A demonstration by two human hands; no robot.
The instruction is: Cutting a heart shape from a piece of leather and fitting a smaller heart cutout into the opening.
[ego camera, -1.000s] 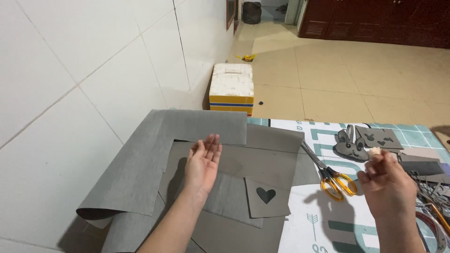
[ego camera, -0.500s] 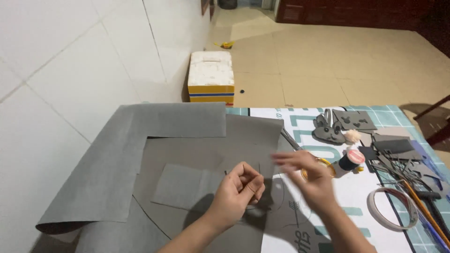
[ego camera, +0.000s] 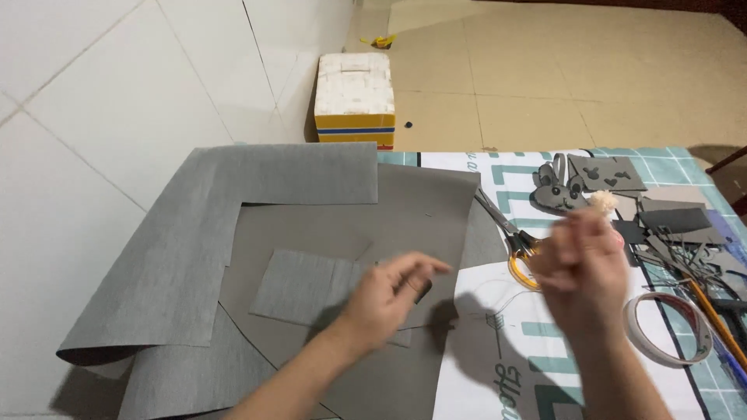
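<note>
A: Since half a second ago the right hand (ego camera: 585, 268) has drawn away to the right, off the grey felt (ego camera: 311, 233), and now blurs above the scissors (ego camera: 513, 237). The left hand (ego camera: 393, 292) stays over the felt.

B: What are the hands doing?

A: The left hand pinches something small and dark between thumb and fingertips; too small to name. The right is curled shut, maybe on a thin thread, but with the blur I cannot tell.

B: Where is the felt?

A: Spread over the bench's left part, its near edge curling up. A cut square (ego camera: 307, 286) lies on top, just beside the left hand.

B: How would it handle?

A: I judge it light, soft and floppy, not fragile, not slippery. Take it at an edge or corner; a pinch would do.

B: Any containers?

A: Only a closed foam box (ego camera: 354, 97) on the floor beyond; its contents are hidden. On the bench, a tape ring (ego camera: 669, 328) and felt scraps (ego camera: 669, 222) lie loose.
</note>
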